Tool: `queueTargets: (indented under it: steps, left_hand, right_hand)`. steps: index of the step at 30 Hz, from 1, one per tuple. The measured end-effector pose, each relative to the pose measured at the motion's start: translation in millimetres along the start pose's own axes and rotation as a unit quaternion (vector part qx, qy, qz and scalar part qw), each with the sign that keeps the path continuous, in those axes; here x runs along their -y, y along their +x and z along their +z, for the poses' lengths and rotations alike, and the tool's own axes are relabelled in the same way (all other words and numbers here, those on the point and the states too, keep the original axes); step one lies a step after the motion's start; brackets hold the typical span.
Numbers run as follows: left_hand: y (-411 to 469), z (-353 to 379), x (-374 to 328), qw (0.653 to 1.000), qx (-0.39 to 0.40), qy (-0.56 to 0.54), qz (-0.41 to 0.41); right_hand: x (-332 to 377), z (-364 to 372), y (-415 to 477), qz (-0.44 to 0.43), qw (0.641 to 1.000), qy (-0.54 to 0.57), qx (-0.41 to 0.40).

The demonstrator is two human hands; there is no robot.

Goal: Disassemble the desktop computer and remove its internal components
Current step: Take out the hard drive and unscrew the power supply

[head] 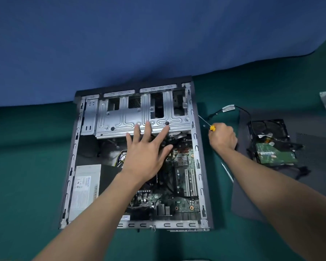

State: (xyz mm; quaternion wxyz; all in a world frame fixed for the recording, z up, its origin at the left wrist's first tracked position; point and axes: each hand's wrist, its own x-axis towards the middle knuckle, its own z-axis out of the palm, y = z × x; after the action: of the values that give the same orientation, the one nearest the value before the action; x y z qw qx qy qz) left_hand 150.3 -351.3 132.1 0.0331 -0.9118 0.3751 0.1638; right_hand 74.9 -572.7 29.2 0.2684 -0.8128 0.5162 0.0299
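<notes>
While a hard drive (271, 147) lies aside, the drive cage (119, 117) overhangs the motherboard (183, 202).

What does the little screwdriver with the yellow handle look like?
The small screwdriver with a yellow handle has a thin silver metal shaft slanting toward the right side of the open grey computer case. The right hand grips its handle, hiding most of it, over the green table cover.

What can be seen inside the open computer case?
A silver metal drive cage, a grey power supply box and a green motherboard. The left hand hides the middle.
</notes>
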Motion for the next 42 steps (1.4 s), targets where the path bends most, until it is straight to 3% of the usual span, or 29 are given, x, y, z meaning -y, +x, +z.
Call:
queueTargets:
  steps: [6,11,15,20,23,30,35,37,39,42]
  left_hand:
    - [-2,0,4,1.000,0.000,-0.020,0.009]
    - [-21,3,22,0.991,-0.046,-0.124,0.015]
    - [-50,13,39,0.989,-0.067,-0.131,0.030]
    - [-103,32,75,0.985,-0.102,-0.132,0.032]
    - [-141,42,103,0.981,-0.135,-0.126,0.054]
    - [-205,62,147,0.953,-0.235,-0.166,0.094]
    - [-224,64,161,0.955,-0.200,-0.167,0.141]
    - [-229,60,158,0.942,-0.182,-0.270,0.084]
    - [-236,54,153,0.901,-0.201,-0.383,-0.019]
    - [-243,48,143,0.852,-0.234,-0.453,-0.120]
  right_hand:
    - [-9,-6,0,0.028,0.995,0.093,0.009]
    - [-6,-34,-32,0.033,0.981,0.186,-0.051]
    - [13,-54,-91,-0.016,0.971,0.212,-0.108]
    - [43,-56,-188,-0.092,0.982,0.134,-0.091]
    - [57,-49,-245,-0.125,0.973,0.162,-0.107]
    - [86,17,-367,-0.069,0.952,0.288,0.077]
    - [86,56,-419,-0.037,0.934,0.347,0.080]
    - [84,68,-435,-0.021,0.925,0.367,0.100]
    - [82,78,-448,0.001,0.917,0.377,0.127]
    - [83,90,-462,0.047,0.893,0.416,0.166]
